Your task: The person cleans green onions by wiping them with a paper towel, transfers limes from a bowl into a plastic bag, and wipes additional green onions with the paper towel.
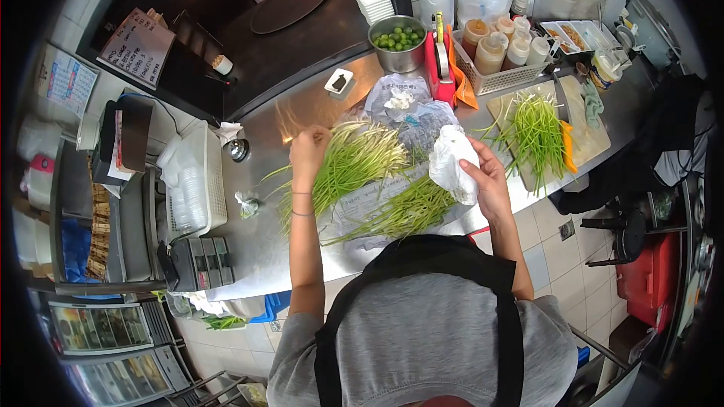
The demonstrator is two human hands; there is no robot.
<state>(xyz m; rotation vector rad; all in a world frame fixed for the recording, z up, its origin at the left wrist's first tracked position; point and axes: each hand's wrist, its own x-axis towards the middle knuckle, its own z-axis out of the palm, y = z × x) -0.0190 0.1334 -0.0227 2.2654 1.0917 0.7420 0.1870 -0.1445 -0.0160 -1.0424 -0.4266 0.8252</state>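
My right hand is closed around a crumpled white paper towel, held over the end of a bunch of thin green stalks. My left hand is beside a larger bunch of green stalks with pale ends. Its fingers curl inward, and whatever they may hold is hidden. Both bunches lie on printed paper and plastic on the steel counter. Cut green stalks lie on a cutting board to the right, next to a knife.
A pot of green limes, a red weighing scale and a basket of sauce bottles stand along the back. A white crate of plastic containers is at left. A small white dish sits near the back edge.
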